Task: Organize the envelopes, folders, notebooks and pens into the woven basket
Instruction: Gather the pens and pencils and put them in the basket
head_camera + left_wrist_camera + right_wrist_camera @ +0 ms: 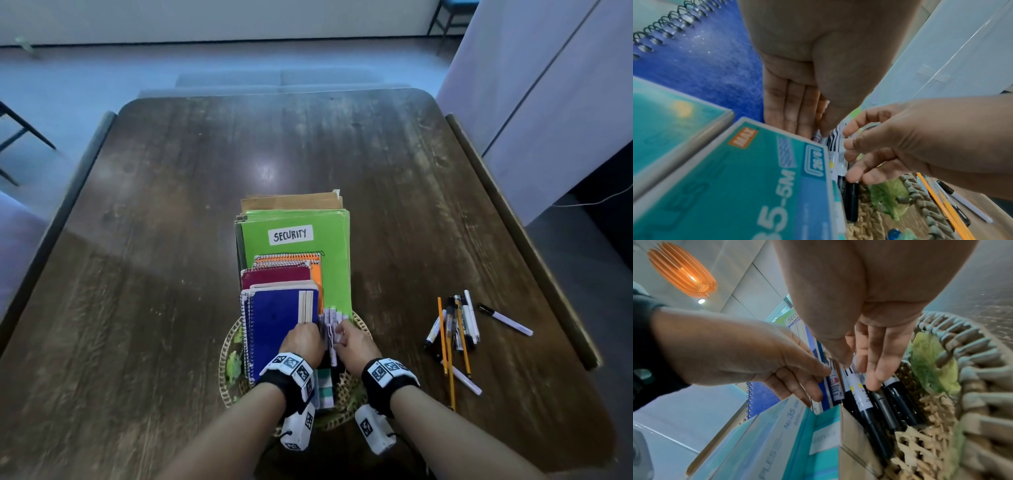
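A woven basket [360, 324] sits near the table's front edge. Brown envelopes [291, 202], a green "SECURITY" folder [298, 236] and orange, maroon and blue notebooks [277, 325] lie stacked in it. A bunch of black-and-white markers [330, 329] lies along the stack's right side, inside the basket. My left hand [303, 339] and right hand [356, 342] meet on that bunch. In the right wrist view my right hand [857, 368] has its thumb and fingers on either side of the markers [859, 395]. In the left wrist view my left hand [813, 129] pinches a marker [835, 154] between thumb and fingers.
A teal staples box [324, 387] stands in the basket under my wrists. Loose pens and yellow pencils [455, 329] lie on the wooden table [171, 240] to the right, with one white marker [505, 319] beyond them. Green leaf trim [234, 365] sits inside the basket.
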`<state>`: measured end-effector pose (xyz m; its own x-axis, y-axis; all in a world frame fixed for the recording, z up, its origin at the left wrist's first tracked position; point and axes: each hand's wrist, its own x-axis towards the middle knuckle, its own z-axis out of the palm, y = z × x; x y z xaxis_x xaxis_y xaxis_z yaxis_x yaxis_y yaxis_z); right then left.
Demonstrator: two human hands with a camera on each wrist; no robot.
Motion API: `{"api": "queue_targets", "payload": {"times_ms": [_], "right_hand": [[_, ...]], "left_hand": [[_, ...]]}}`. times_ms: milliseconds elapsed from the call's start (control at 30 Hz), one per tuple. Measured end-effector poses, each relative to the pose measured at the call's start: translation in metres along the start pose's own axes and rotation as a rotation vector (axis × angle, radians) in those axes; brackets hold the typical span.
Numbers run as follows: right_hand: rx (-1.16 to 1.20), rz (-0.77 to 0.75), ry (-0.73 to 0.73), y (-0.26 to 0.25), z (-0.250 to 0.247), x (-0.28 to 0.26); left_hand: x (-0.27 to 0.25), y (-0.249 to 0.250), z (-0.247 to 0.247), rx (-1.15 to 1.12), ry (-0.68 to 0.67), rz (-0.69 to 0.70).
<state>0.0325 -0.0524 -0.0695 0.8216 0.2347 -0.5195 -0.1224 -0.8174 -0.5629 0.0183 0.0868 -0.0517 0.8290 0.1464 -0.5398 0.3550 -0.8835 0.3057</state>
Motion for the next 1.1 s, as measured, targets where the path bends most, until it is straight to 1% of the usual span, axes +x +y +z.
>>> {"api": "queue_targets", "payload": {"times_ms": [167, 267, 433, 533, 600, 700, 800, 967, 1100], "right_hand": [[0.03, 0.028, -0.034, 0.004, -0.007, -0.001], [0.079, 0.041, -0.026, 0.013, -0.015, -0.001], [0.151, 0.051, 0.082, 0.029, -0.043, -0.002], [0.189, 0.077, 0.158, 0.049, -0.068, -0.001], [0.2, 0.126, 0.212, 0.07, -0.086, 0.001], [0.159, 0.216, 0.306, 0.11, -0.115, 0.003], [0.179, 0.325, 0.351, 0.154, -0.143, 0.004], [0.157, 0.477, 0.379, 0.217, -0.176, 0.002], [0.137, 0.519, 0.344, 0.253, -0.189, 0.003]], "left_hand": [[0.001, 0.003, 0.004, -0.016, 0.005, -0.007], [-0.001, 0.014, 0.007, -0.003, 0.038, 0.041], [-0.007, 0.052, 0.01, -0.053, 0.107, 0.176], [-0.009, 0.081, 0.013, -0.118, 0.135, 0.235], [-0.006, 0.102, 0.018, -0.134, 0.154, 0.278], [0.003, 0.135, 0.032, -0.132, 0.113, 0.328], [0.014, 0.166, 0.047, -0.124, 0.054, 0.35], [0.031, 0.203, 0.069, -0.084, -0.046, 0.395], [0.044, 0.231, 0.084, -0.075, -0.091, 0.477]]}}
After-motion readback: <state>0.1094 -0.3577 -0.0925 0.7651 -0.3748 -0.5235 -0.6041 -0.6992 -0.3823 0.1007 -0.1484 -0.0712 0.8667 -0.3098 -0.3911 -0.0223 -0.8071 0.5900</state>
